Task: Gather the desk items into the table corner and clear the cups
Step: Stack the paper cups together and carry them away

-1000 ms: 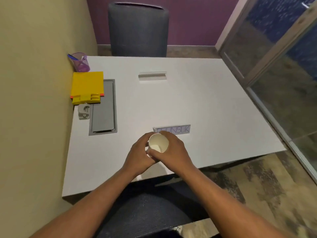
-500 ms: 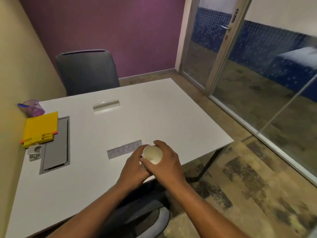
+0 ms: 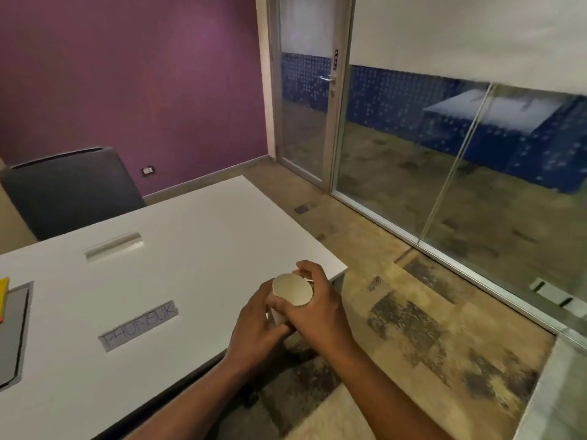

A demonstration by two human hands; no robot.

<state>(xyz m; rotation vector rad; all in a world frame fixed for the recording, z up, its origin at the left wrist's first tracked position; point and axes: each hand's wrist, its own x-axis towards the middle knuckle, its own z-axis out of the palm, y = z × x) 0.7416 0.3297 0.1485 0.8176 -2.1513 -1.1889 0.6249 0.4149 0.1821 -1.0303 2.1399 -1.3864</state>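
- Since half a second ago, our view swings right: the glass door (image 3: 313, 100) and floor (image 3: 413, 312) fill more of the picture, while the yellow folder (image 3: 3, 296) slides almost out at 9 o'clock.
- Our hands and the cup (image 3: 292, 292) have drifted toward the table's (image 3: 190, 223) right edge, now near its corner at 3 o'clock.
- We hold the cup in both hands: the right hand (image 3: 317, 312) wraps its side, fingers curled over the far rim; the left hand (image 3: 254, 328) closes round its lower part.
- Its mouth tips toward us and looks empty, so we judge it safe to carry off.
- Nameplate (image 3: 139, 325) lies at 9 o'clock of our hands; the clear stand (image 3: 112, 246) at 11, both still ungathered.
- Turning doorward suggests we are clearing the cup.
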